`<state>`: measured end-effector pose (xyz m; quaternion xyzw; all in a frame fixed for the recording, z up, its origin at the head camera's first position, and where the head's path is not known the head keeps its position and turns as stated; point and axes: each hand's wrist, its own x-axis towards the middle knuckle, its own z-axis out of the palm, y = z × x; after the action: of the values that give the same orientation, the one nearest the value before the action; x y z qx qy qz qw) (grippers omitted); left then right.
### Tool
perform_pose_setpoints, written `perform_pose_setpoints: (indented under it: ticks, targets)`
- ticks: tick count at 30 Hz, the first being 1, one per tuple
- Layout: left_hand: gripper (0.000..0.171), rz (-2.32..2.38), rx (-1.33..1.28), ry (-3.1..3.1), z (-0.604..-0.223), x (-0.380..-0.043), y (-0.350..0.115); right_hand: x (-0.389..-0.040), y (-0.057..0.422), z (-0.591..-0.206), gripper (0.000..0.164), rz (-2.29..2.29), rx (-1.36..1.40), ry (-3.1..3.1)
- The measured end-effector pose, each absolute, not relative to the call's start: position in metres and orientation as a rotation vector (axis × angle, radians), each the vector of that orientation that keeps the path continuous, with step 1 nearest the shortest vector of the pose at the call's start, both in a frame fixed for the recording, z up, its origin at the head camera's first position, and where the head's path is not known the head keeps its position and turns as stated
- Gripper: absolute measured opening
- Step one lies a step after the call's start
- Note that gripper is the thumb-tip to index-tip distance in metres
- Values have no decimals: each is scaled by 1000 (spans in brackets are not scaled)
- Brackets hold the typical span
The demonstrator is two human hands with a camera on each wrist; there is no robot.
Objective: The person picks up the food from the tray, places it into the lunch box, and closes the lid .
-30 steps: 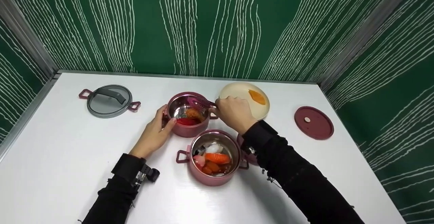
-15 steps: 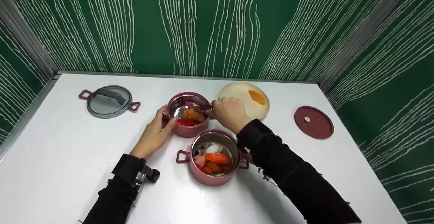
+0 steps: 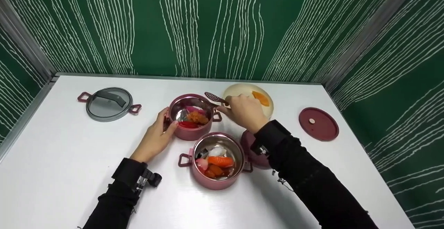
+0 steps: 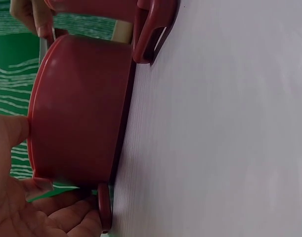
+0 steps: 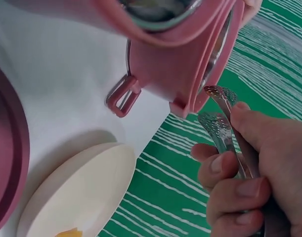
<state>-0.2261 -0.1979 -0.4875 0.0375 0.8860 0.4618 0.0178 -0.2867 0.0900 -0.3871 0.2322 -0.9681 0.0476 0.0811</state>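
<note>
My right hand [image 3: 246,111] grips a pair of metal tongs [image 5: 225,118] with perforated tips. Over the right rim of the back pink pot [image 3: 192,133], the tong tips stand apart with nothing between them. That pot holds a pink piece [image 3: 195,109], an orange-brown crumbly-looking piece [image 3: 197,117] and a red piece [image 3: 187,124]. My left hand [image 3: 156,137] holds this pot's left side, thumb at the rim and fingers by the side handle [image 4: 105,207]. Nearer me, the front pink pot [image 3: 215,182] contains an orange piece [image 3: 221,161] and several other toy-like food pieces.
A cream plate [image 3: 239,89] with an orange-yellow piece [image 3: 260,98] lies behind my right hand. At left is a grey lid [image 3: 104,112] with red handles; at right, a dark red lid [image 3: 321,128]. Another dark red round item [image 3: 255,152] is partly under my right forearm.
The tongs dipped into the back pot, then came up and right out of it, with their tips now spread. The pink piece lies in the pot. My left hand kept its hold.
</note>
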Motion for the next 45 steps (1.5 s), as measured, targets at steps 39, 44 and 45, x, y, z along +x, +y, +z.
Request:
perform_pose_setpoints:
  ticks: [39,44,45]
  targets:
    - [73,1451,89,2730,-487,-224,-200,-319,228,-422,57,15,150,-3061]
    - [72,1461,113,2741,-486,-224,-198,-320,232,-427,56,-4,148,-3050]
    - [72,1456,124,2751,-486,-224,-197,-319,233,-428,55,-2,149,-3040]
